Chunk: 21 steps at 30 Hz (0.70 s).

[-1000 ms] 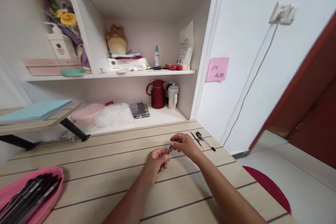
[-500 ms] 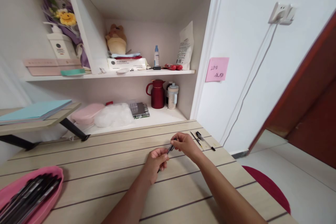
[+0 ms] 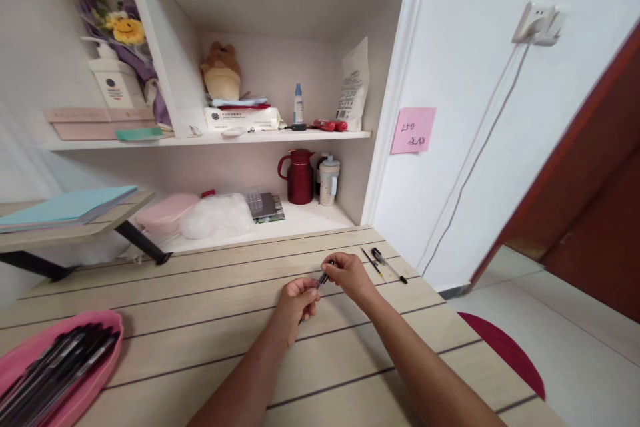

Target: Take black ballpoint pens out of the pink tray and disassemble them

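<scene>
A dark pen (image 3: 324,275) slants between my two hands, a little above the wooden table. My left hand (image 3: 299,301) is closed around its lower part, and the dark tip shows below the palm. The fingers of my right hand (image 3: 345,273) pinch its upper end, covering part of it. Just right of that hand, a thin pen refill (image 3: 371,259) lies on the table. Beside it rests a clear pen (image 3: 390,265) with black ends.
At the lower left, a pink basket (image 3: 114,357) holds several black pens (image 3: 60,367). A small raised stand (image 3: 115,217) with blue paper (image 3: 70,205) is at the table's left. Behind the table, shelves hold a red jug (image 3: 300,177) and a cup (image 3: 328,181). A red round stool (image 3: 505,347) is at the right.
Both hands keep their hold on the pen, nearly in the same place. The view has tilted slightly, so everything sits a few pixels higher.
</scene>
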Available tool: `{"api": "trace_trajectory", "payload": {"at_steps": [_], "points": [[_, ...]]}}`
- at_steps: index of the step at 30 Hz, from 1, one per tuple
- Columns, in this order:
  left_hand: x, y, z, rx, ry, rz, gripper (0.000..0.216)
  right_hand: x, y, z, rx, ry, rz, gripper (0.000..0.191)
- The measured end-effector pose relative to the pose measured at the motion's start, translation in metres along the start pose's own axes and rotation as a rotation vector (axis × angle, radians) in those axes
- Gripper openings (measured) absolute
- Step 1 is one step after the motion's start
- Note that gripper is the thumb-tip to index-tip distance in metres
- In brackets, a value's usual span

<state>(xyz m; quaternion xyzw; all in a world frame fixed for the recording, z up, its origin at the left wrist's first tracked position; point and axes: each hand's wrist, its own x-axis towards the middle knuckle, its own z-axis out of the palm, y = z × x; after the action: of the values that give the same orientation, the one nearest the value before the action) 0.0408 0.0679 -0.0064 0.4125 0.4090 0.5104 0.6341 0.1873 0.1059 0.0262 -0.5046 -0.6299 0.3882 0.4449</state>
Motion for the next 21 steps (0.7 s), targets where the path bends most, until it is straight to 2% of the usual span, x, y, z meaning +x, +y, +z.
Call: {"api": "trace_trajectory", "payload": {"at_steps": [6, 9, 13, 17, 19, 21], "points": [[-0.007, 0.010, -0.002, -0.218, -0.116, -0.094, 0.032, -0.001, -0.011, -0.006, 0.049, 0.035, 0.048, 0.031], [-0.012, 0.018, 0.000, -0.370, -0.120, -0.110, 0.031, -0.011, -0.011, -0.018, -0.088, 0.017, 0.051, 0.022], [-0.017, 0.036, 0.002, -0.470, -0.098, -0.057, 0.026, -0.043, 0.006, -0.026, -0.375, -0.096, 0.053, 0.018], [-0.025, 0.065, -0.007, -0.294, -0.056, 0.009, 0.025, -0.076, 0.022, -0.019, -0.601, -0.083, -0.036, 0.013], [-0.034, 0.080, -0.023, -0.073, 0.009, 0.059, 0.028, -0.086, 0.025, -0.016, -0.651, -0.060, -0.047, 0.012], [-0.044, 0.096, -0.049, 0.184, 0.116, 0.113, 0.031, -0.090, 0.025, -0.013, -0.691, -0.042, -0.049, 0.012]]}}
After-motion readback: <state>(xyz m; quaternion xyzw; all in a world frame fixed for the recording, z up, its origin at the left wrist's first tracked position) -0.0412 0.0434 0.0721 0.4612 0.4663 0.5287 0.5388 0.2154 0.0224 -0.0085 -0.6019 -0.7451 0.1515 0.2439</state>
